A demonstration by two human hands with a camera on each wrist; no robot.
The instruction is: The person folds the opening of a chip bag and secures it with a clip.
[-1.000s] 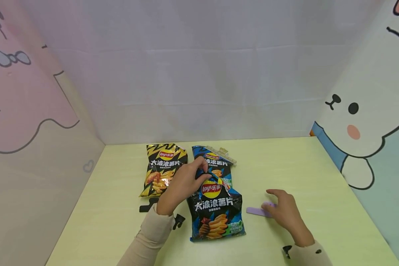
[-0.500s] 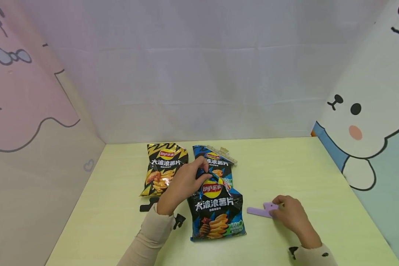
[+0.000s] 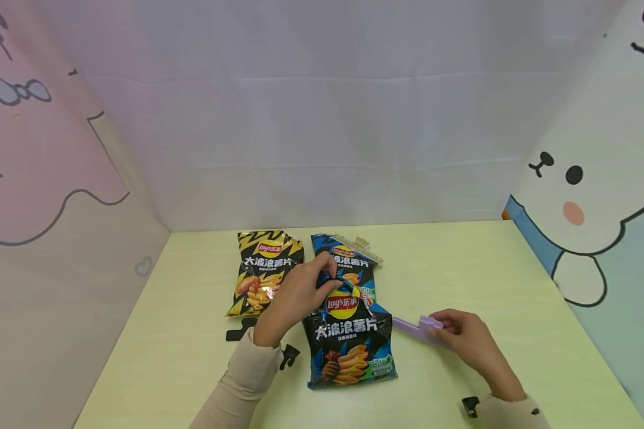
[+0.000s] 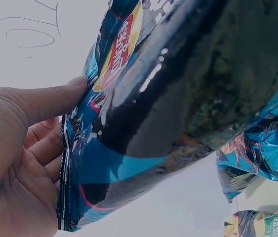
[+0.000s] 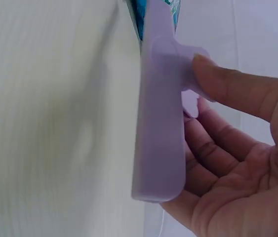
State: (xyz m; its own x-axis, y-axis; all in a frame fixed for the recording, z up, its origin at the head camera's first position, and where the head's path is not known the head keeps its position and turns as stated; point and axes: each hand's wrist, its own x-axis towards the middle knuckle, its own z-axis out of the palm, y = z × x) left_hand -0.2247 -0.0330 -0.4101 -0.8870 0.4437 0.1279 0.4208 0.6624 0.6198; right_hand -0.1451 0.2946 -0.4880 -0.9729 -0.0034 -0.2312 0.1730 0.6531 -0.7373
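Note:
A black and blue bag of chips lies in the middle of the table. My left hand pinches its top edge between thumb and fingers; the left wrist view shows the thumb lying on the front of the bag. Right of the bag, my right hand grips the head of a purple bag clip. The clip's bar points left, its far end at the bag's right side. In the right wrist view the long flat clip bar is raised on edge over the table, the thumb pressing its tab.
Behind the front bag, a second blue bag has a pale yellowish clip across its top corner. A yellow bag of chips lies at the back left. A flat black piece is near my left forearm. Cloth walls surround the table.
My right hand has taken hold of the purple clip, raised it off the table, tilted it and brought it left to the bag. My left hand has stayed in place.

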